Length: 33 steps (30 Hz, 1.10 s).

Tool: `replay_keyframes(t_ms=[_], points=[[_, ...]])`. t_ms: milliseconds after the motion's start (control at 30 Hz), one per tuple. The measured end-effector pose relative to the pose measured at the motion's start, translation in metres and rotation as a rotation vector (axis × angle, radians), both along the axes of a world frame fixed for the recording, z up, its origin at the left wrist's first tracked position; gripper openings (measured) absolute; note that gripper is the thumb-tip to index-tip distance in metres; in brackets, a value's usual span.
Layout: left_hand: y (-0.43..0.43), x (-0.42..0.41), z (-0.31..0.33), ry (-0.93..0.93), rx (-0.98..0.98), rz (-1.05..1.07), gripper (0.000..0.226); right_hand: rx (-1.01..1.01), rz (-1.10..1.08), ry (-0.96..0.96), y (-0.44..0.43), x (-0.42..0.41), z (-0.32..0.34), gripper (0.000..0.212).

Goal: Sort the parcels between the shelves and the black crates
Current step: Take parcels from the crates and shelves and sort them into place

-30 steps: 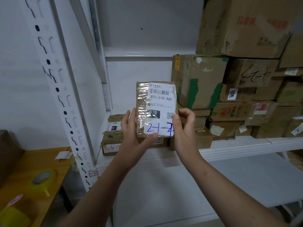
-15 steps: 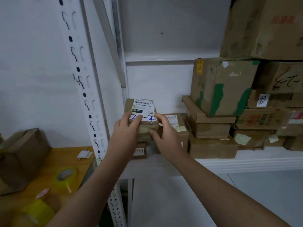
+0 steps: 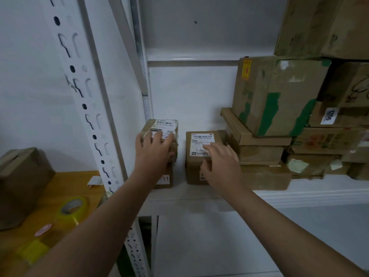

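Two hands up at the shelf point(image 3: 299, 194). The left hand point(image 3: 152, 150) lies over the small parcel point(image 3: 162, 126), fingers spread across its top and pressing down, not curled round it. It is a squat brown carton wrapped in glossy clear tape, with a white barcode label reading 070-070-A80 and a dark "070" patch. It sits on top of another box point(image 3: 165, 179) at the shelf's far left end, just beside the white slotted upright point(image 3: 85, 96). The right hand point(image 3: 221, 162) is loose and open, fingertips touching the label of the neighbouring parcel point(image 3: 194, 162). Further right, a green-taped carton point(image 3: 275, 92) tops a stack.
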<state>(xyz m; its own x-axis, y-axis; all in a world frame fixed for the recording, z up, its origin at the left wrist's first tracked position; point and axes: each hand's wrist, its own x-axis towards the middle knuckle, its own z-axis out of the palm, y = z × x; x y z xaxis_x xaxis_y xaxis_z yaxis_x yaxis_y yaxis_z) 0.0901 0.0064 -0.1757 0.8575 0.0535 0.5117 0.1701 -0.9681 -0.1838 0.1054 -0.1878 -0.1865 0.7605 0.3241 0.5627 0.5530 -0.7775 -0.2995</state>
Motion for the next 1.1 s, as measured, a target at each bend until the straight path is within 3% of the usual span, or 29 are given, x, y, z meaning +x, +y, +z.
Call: replay_keyframes(t_ms=[233, 367, 433, 633, 733, 967, 1100], points=[[-0.005, -0.003, -0.002, -0.103, -0.076, -0.085, 0.064, -0.265, -0.107, 0.103, -0.002, 0.001, -0.011, 0.057], [-0.026, -0.025, -0.011, -0.332, -0.135, -0.357, 0.033, -0.251, -0.130, 0.154, 0.001, 0.001, -0.014, 0.056], [-0.039, -0.041, -0.014, -0.236, -0.315, -0.388, 0.025, -0.180, -0.121, 0.196, -0.001, 0.000, -0.016, 0.059], [-0.059, -0.041, -0.032, 0.091, -0.906, -0.379, 0.038, 0.185, -0.063, 0.264, -0.002, -0.005, -0.020, 0.045], [-0.065, -0.042, -0.038, -0.029, -1.243, -0.427, 0.033, 0.398, -0.019, 0.277, -0.009, -0.017, -0.021, 0.035], [-0.082, -0.067, -0.047, -0.113, -1.638, -0.299, 0.035, 0.815, 0.073, 0.312, -0.023, -0.060, -0.033, 0.017], [-0.098, -0.086, -0.042, -0.092, -1.957, -0.369, 0.033, 0.972, 0.122, 0.433, -0.034, -0.082, -0.045, 0.034]])
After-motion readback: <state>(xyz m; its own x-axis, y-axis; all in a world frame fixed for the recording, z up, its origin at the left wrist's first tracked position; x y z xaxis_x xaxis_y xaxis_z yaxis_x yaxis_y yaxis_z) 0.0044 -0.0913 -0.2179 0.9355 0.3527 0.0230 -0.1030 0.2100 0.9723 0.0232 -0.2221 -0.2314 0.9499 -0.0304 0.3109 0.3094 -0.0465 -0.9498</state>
